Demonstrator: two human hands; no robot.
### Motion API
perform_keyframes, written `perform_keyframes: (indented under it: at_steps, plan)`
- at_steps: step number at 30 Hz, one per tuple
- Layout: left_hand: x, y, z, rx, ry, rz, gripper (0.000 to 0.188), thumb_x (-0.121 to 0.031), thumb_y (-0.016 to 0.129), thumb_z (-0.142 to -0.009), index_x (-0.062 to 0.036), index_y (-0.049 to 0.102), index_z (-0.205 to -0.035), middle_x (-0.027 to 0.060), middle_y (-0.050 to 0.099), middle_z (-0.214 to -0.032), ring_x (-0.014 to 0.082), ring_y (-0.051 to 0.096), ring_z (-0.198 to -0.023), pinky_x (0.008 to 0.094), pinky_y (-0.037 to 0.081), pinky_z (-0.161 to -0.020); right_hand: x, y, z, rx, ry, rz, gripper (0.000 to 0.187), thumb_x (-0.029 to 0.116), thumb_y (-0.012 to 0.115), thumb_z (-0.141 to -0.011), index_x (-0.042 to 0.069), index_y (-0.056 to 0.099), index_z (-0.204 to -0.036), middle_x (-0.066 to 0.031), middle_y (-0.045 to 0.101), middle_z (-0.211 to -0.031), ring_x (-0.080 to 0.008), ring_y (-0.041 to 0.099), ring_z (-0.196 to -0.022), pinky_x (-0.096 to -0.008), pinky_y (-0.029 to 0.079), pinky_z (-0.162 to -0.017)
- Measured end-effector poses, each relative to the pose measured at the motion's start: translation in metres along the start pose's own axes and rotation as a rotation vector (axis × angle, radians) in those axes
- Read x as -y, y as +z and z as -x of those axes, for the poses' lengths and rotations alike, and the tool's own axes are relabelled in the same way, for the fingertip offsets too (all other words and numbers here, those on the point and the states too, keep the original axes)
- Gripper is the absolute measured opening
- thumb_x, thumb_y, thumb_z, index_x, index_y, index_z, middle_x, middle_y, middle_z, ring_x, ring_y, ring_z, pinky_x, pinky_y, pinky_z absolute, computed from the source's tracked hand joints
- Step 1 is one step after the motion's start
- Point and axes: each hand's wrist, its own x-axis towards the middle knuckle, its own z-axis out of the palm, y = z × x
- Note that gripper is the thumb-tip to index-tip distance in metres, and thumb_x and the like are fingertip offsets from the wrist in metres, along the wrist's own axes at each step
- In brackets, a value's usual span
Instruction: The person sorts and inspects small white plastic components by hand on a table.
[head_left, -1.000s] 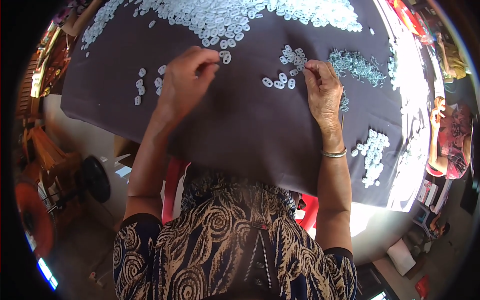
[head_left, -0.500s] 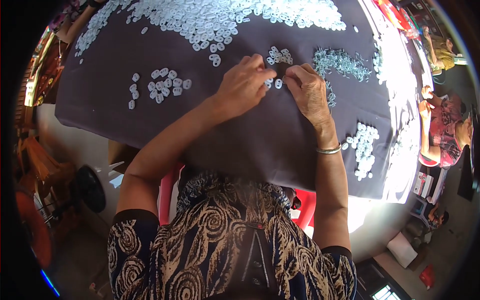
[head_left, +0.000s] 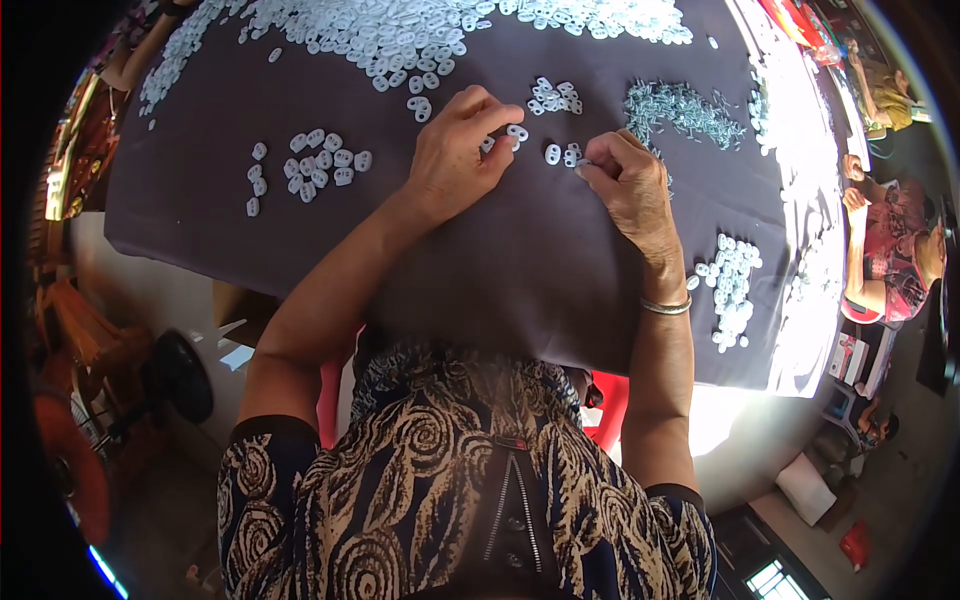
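Observation:
Small white oval plastic pieces with two holes lie about both hands on a dark cloth-covered table (head_left: 480, 240). My left hand (head_left: 455, 150) has its index finger and thumb apart, with a pair of white pieces (head_left: 517, 132) at the gap between them. Over to the right, my right hand (head_left: 625, 175) has thumb and forefinger pinched together; what lies in the pinch is too small to make out. Its fingertips are right beside a white piece (head_left: 571, 155), and another single piece (head_left: 552, 154) lies just left of that.
A large heap of white pieces (head_left: 370, 35) covers the far side. Smaller groups sit at left (head_left: 322, 162), behind my hands (head_left: 555, 97) and at right (head_left: 733, 280). Thin grey-green bits (head_left: 685, 115) form a pile. Other people (head_left: 895, 245) sit at the right.
My left hand has drawn back to the left, away from my right hand, and white pieces now show by its fingers. A white piece now shows at my right fingertips. The whole view has shifted slightly.

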Motion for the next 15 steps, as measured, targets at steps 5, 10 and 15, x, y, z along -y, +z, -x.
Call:
perform_keyframes:
  at_steps: [5,10,15]
  plan:
    - [-0.008,0.002,-0.006,-0.044,0.118,0.078,0.020,0.000,0.067,-0.075,-0.0077,0.064,-0.092,0.0037,0.055,-0.078,0.0197,0.059,-0.067,0.0301,0.049,-0.056,-0.012,0.008,0.007,-0.066,0.048,-0.058,0.012,-0.002,0.069,-0.078,0.004,0.060,-0.081,0.0032,0.056,-0.077,-0.0026,0.048,-0.062,-0.0198,0.040,-0.057]
    - [-0.014,0.001,-0.002,0.031,0.151,0.180,0.022,0.003,0.068,-0.077,-0.0041,0.064,-0.098,0.0048,0.059,-0.082,0.0141,0.058,-0.071,0.0255,0.046,-0.059,-0.009,0.017,0.008,-0.109,-0.017,-0.550,0.003,0.001,0.063,-0.087,0.004,0.062,-0.089,0.0041,0.057,-0.079,-0.0048,0.049,-0.065,-0.0202,0.042,-0.061]
    - [-0.016,0.004,0.000,0.140,0.030,0.357,0.041,0.002,0.071,-0.076,-0.0055,0.058,-0.114,0.0031,0.061,-0.087,0.0109,0.059,-0.077,0.0230,0.047,-0.061,0.005,0.020,0.011,-0.012,0.066,-0.669,0.004,0.003,0.061,-0.089,0.003,0.063,-0.092,0.0014,0.059,-0.081,-0.0070,0.053,-0.068,-0.0213,0.046,-0.063]
